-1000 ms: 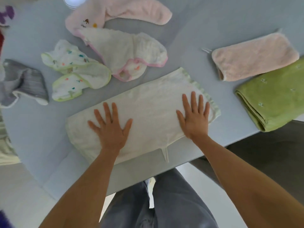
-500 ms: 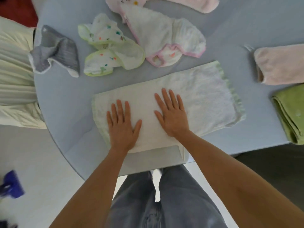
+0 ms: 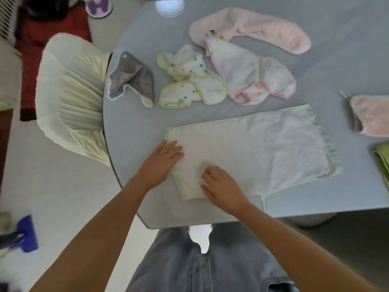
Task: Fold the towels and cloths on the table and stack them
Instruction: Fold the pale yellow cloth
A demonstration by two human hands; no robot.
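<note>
left hand (image 3: 161, 163) flat at white towel (image 3: 248, 152) left end; right hand (image 3: 221, 186) fingers curled, pinching near-left corner. risk: layers slipping apart, crooked fold.

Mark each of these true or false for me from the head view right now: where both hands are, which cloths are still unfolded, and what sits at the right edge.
1. Both hands, left hand and right hand, are at the left end of the pale cream towel. True.
2. The grey cloth is folded neatly. False: it lies crumpled near the table's left edge.
3. A green towel shows at the right edge. True.
4. The long pink towel lies under the cream towel. False: it lies apart, at the far side.
5. The right hand holds the green-trimmed cloth. False: nothing touches it.
</note>
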